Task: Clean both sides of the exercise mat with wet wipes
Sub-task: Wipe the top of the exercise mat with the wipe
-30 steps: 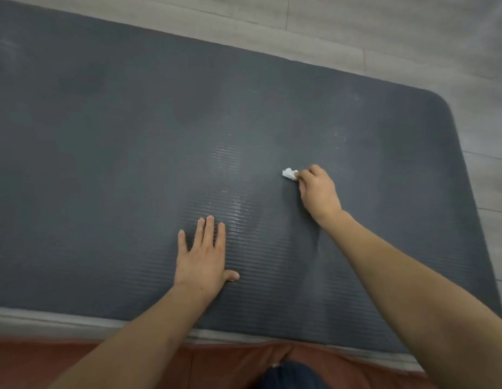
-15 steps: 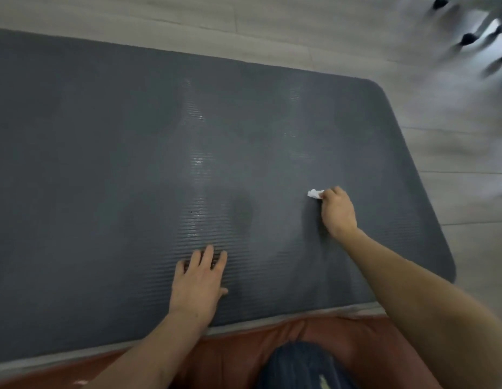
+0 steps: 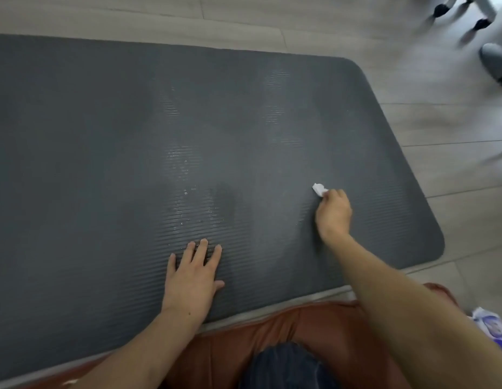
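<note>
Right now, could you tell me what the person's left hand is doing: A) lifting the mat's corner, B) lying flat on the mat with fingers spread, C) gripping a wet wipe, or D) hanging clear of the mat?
B: the left hand lies palm-down, fingers straight, on the grey exercise mat, while the right hand pinches the wet wipe.

mat [image 3: 103, 136]: dk grey, ribbed, flat on floor, wet streaks mid | wipe [image 3: 318, 189]: white, crumpled, on mat rt side
</note>
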`<action>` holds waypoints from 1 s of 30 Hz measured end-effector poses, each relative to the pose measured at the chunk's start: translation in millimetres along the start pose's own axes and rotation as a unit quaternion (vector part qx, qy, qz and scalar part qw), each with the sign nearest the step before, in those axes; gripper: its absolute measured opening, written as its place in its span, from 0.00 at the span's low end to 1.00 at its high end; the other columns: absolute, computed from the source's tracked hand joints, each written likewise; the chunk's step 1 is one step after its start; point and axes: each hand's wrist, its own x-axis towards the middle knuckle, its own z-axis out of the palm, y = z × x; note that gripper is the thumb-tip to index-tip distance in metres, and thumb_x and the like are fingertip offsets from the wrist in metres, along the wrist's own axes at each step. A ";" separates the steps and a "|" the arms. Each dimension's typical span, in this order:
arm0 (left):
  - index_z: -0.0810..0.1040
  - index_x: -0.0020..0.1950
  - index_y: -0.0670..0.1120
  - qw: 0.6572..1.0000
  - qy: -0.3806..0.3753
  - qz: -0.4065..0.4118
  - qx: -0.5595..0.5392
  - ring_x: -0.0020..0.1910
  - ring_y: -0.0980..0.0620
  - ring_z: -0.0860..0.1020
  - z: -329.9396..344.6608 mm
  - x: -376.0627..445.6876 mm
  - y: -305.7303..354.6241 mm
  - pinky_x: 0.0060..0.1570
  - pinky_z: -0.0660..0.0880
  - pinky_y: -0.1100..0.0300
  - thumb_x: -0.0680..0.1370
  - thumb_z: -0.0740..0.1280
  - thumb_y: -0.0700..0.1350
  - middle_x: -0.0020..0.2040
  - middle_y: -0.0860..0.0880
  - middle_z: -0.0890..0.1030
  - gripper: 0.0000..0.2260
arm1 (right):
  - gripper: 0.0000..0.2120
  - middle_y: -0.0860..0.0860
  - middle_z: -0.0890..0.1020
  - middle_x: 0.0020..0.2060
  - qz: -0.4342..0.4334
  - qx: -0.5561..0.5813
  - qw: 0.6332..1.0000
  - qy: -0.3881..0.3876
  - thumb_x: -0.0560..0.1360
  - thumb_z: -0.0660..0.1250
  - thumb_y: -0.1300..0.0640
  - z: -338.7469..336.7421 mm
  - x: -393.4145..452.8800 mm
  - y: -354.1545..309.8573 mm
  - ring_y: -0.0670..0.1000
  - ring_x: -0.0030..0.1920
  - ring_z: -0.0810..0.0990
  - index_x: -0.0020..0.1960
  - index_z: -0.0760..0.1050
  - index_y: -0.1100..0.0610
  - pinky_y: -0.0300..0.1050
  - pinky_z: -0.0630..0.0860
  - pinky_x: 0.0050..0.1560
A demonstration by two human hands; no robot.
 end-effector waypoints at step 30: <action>0.42 0.85 0.47 0.994 -0.060 -0.088 -0.019 0.83 0.44 0.40 -14.6 3.3 -0.7 0.78 0.52 0.32 0.81 0.66 0.61 0.85 0.47 0.40 0.44 | 0.20 0.55 0.78 0.45 -0.171 0.141 0.970 -0.102 0.75 0.62 0.64 22.2 -130.1 -82.8 0.57 0.46 0.78 0.65 0.79 0.56 0.50 0.78 0.51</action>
